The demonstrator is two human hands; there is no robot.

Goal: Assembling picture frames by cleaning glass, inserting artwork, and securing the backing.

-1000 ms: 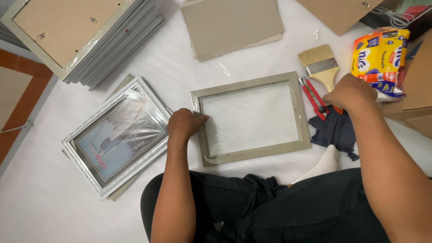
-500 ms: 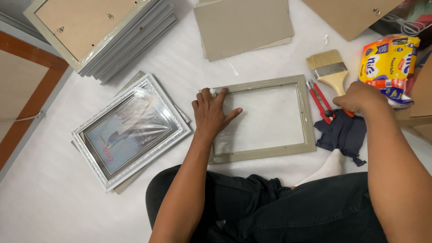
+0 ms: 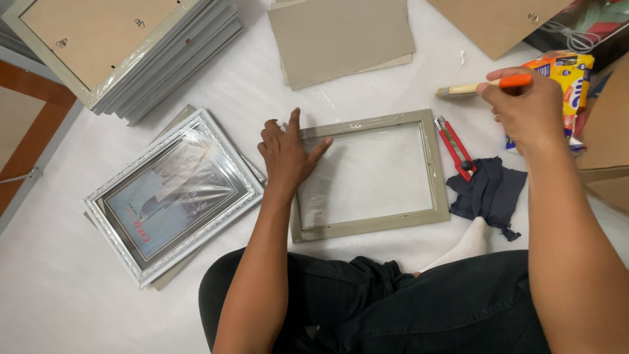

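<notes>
**Grey frame, flat under the left hand**

Head view: the grey picture frame (image 3: 370,176), empty and wrapped in clear film, lies flat on the white sheet (image 3: 59,295) before the person's knees. The left hand (image 3: 288,149) presses its left edge, fingers spread apart. The right hand (image 3: 527,108) is raised, fingers clamped on a paintbrush (image 3: 475,88). A red cutter (image 3: 457,148) lies just beside the frame's right edge, a silver frame (image 3: 173,193) near its left; bare sheet shows above.
</notes>
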